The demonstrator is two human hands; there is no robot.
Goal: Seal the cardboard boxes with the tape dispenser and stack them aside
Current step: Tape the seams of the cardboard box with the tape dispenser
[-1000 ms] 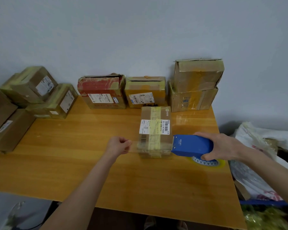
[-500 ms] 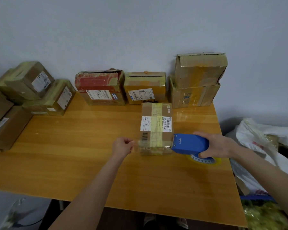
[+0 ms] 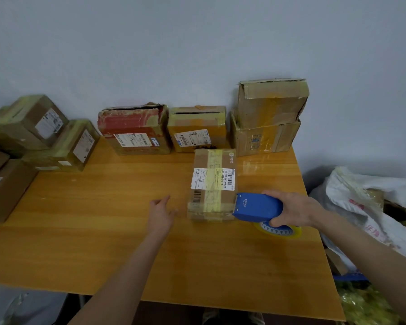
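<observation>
The tape dispenser (image 3: pixel 258 207) is gripped in the right hand (image 3: pixel 295 211), its front edge against the right side of the cardboard box (image 3: pixel 212 184) lying on the table (image 3: pixel 92 219). The left hand (image 3: pixel 161 214) is held just beside the box, fingers spread, empty. Other boxes (image 3: pixel 136 130) are lined up behind.

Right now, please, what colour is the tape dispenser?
The tape dispenser is blue; head view.
</observation>
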